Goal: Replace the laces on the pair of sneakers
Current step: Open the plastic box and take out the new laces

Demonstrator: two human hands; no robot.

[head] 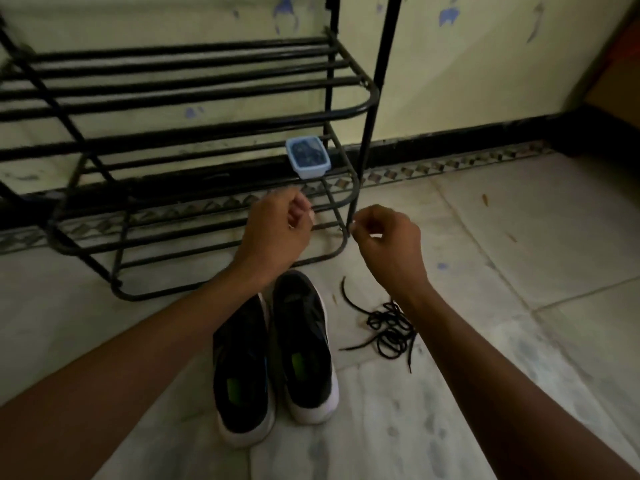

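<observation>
- Pale marble floor [519, 244], peeling cream wall [450, 81] at 12; black metal rack [194, 98] at 10.
- Sneakers [301, 327] at 6, green insole labels [298, 365] unreadable; black laces [391, 330] at 4.
- Left hand [280, 220], right hand [384, 240] curled; contents unclear.

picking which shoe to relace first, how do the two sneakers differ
The left sneaker sits nearer the camera; the right sneaker reaches further toward the rack. The right sneaker lies beside the loose black laces; the left sneaker is further from them. Both are black with white soles and green insole patches; neither shows laces.
</observation>
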